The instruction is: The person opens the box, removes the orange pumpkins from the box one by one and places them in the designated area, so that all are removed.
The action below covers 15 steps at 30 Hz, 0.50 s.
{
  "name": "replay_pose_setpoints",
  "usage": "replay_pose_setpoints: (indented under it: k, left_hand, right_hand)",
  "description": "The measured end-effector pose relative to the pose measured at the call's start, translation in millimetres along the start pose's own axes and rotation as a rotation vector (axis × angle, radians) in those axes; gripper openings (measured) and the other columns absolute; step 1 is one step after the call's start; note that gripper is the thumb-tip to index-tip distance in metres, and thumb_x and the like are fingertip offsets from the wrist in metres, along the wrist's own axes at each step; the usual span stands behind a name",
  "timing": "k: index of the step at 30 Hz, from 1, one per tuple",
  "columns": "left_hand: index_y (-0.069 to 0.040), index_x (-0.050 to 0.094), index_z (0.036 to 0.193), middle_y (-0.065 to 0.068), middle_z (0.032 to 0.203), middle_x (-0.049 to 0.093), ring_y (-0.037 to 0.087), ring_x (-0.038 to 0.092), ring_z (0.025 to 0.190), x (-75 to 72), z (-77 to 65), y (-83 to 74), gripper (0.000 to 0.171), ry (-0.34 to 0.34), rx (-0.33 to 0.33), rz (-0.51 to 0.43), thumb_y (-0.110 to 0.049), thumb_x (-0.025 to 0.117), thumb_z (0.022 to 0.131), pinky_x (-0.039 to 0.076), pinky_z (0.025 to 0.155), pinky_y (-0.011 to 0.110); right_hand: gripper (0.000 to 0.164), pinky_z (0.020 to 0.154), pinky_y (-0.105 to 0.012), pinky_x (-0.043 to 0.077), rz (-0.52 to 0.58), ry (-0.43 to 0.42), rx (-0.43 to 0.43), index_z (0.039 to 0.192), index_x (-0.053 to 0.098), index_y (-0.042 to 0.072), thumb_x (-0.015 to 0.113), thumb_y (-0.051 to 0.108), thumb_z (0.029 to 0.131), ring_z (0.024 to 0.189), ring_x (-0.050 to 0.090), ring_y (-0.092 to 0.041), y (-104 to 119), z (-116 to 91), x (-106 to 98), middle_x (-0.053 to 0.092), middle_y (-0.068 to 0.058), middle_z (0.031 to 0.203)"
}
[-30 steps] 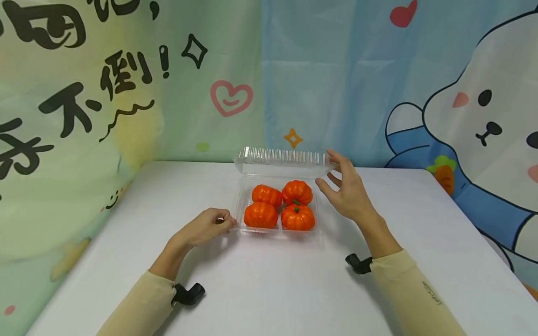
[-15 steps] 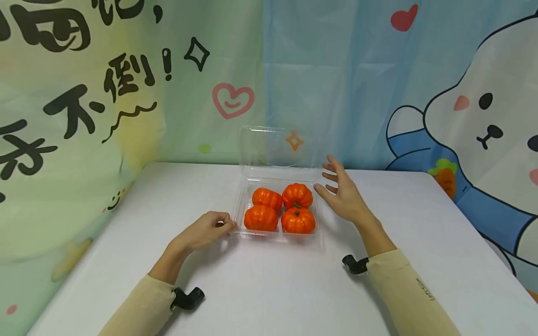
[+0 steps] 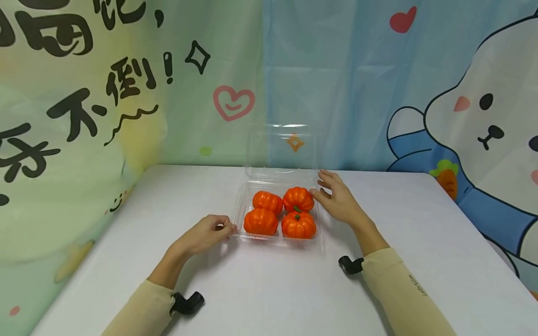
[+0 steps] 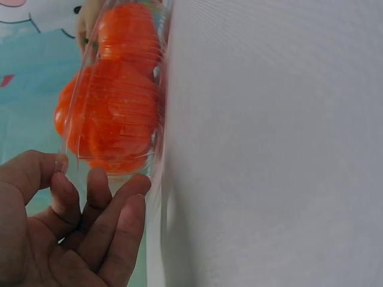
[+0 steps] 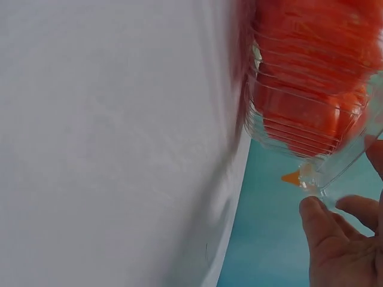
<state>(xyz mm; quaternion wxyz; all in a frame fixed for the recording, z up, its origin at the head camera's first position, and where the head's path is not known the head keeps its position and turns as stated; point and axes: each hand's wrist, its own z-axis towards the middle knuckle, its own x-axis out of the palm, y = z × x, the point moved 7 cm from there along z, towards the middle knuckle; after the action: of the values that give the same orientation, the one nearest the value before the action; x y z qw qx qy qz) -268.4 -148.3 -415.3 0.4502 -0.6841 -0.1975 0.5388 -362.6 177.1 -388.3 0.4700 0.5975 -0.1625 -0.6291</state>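
Note:
A clear plastic clamshell box (image 3: 279, 239) rests on the white table with its lid (image 3: 281, 151) raised at the back. Several small orange pumpkins (image 3: 261, 221) sit inside, two of them showing green stems. At the box's front left corner, my left hand (image 3: 211, 232) pinches the rim between thumb and index finger (image 4: 64, 194), while its other fingers lie beside the end wall. My right hand (image 3: 338, 198) is at the back right corner near the hinge, fingers loosely bent and spread. In the right wrist view its fingertips (image 5: 311, 206) are right by the box's corner.
The white table (image 3: 269, 289) extends around the box on both sides and in front. A printed cloth backdrop (image 3: 344, 84) hangs behind the table's back edge. Black wrist mounts (image 3: 187, 304) stick out from both beige sleeves.
The lid, tilted and held by my right hand earlier, now stands raised at the back. My right hand has let go of it and moved down toward the box's right rim. My left hand stays put.

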Motion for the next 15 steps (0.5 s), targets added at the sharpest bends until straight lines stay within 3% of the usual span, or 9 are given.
replay_pose_setpoints:
  k: [10, 15]
  left_hand:
    - [-0.002, 0.060, 0.082, 0.008, 0.092, 0.068, 0.015, 0.057, 0.084, -0.9, -0.4, 0.9, 0.026, -0.002, -0.022, 0.007, -0.019, 0.057, 0.102, 0.042, 0.071, 0.026]
    - [-0.001, 0.060, 0.082, 0.007, 0.089, 0.067, 0.015, 0.057, 0.085, -0.5, -1.3, 1.6, 0.027, -0.002, -0.028, -0.001, -0.019, 0.057, 0.102, 0.041, 0.072, 0.026]
  right_hand:
    - [0.066, 0.114, -0.057, 0.036, -0.144, 0.034, 0.042, 0.155, 0.035, -0.007, 0.053, 0.035, 0.107, 0.141, 0.046, -0.045, -5.7, 1.1, 1.4, 0.030, -0.025, 0.163]
    - [0.068, 0.116, -0.058, 0.033, -0.163, 0.068, 0.069, 0.155, 0.034, -0.007, 0.050, 0.040, 0.108, 0.142, 0.044, -0.045, -6.9, 1.4, 3.7, 0.028, -0.025, 0.164]
